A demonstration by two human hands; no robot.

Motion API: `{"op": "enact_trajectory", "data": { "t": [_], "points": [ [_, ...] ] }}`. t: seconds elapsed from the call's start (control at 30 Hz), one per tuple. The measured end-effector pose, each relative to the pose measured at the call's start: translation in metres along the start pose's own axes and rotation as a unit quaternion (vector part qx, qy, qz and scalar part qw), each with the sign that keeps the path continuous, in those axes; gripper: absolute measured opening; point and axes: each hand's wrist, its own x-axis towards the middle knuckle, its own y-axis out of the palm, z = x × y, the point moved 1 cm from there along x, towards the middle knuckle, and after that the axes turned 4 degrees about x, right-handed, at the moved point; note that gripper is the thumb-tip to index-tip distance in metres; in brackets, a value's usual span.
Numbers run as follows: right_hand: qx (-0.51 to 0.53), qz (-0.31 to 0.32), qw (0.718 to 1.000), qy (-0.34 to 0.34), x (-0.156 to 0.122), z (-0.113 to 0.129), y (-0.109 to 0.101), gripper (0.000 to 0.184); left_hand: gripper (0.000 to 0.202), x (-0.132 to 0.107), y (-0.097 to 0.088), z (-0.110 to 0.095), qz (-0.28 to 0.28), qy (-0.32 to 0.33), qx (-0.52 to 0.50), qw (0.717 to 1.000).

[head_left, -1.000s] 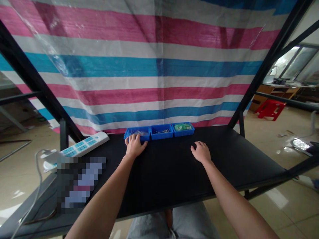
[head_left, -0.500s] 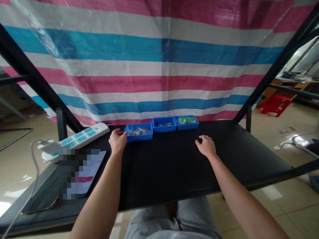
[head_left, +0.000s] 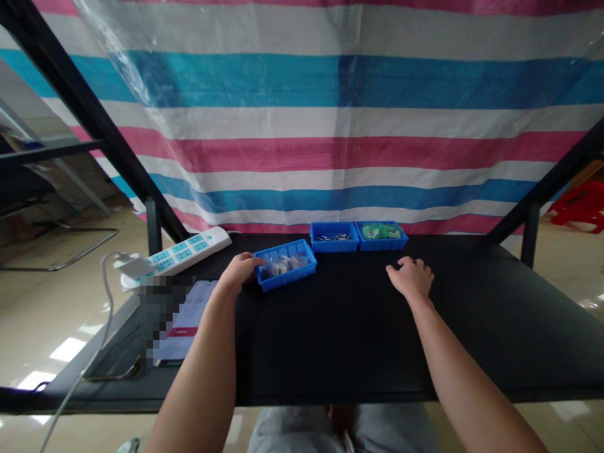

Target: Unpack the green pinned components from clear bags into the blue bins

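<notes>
Behind everything you have a striped sheet point(head_left: 302, 119), perhaps hung as a screen. In front of it is your black table point(head_left: 330, 340), with its middle left bare, which gives both arms room. On your left lie a tablet point(head_left: 191, 324), partly under your forearm in this view, and a white power strip point(head_left: 189, 251) with a plug in it, both probably kept aside from your reach. The left bin point(head_left: 290, 279) sits askew and nearer you than the middle bin point(head_left: 335, 246) and right bin point(head_left: 384, 245), which stand side by side against the sheet. Your left hand point(head_left: 239, 270) has its fingers closed on the left bin's end wall, likely because that rim gives a grip clear of the contents. Your right hand point(head_left: 413, 277) has its fingers loosely curled, holding nothing. Smallest are the clear packets point(head_left: 283, 264), green packets point(head_left: 380, 231) and metal pieces point(head_left: 340, 237), apparently sorted by bin.
</notes>
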Motion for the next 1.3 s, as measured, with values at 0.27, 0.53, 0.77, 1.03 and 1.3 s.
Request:
{"op": "enact_trajectory", "data": {
  "t": [0.27,0.53,0.77,1.03,1.3],
  "points": [
    [0.211,-0.037,0.969,-0.126,0.001,-0.010,-0.009,0.026,0.037,-0.018,0.001,0.000,0.177,-0.010,-0.012,0.984],
    [0.381,0.146,0.864,-0.295,-0.039,0.025,-0.011,0.034,0.046,-0.043,0.067,-0.021,0.359,0.094,-0.083,0.925],
    [0.526,0.222,0.797,-0.195,-0.030,0.020,-0.011,0.031,0.048,-0.048,0.090,-0.024,0.293,0.176,-0.178,0.923],
    [0.550,0.188,0.786,-0.213,-0.034,0.025,-0.012,0.031,0.039,-0.044,0.095,-0.021,0.168,0.276,-0.108,0.940],
    [0.498,0.177,0.811,-0.250,-0.033,0.021,-0.013,0.020,0.017,-0.049,0.094,-0.018,0.079,0.375,0.053,0.922]
  ]
}}
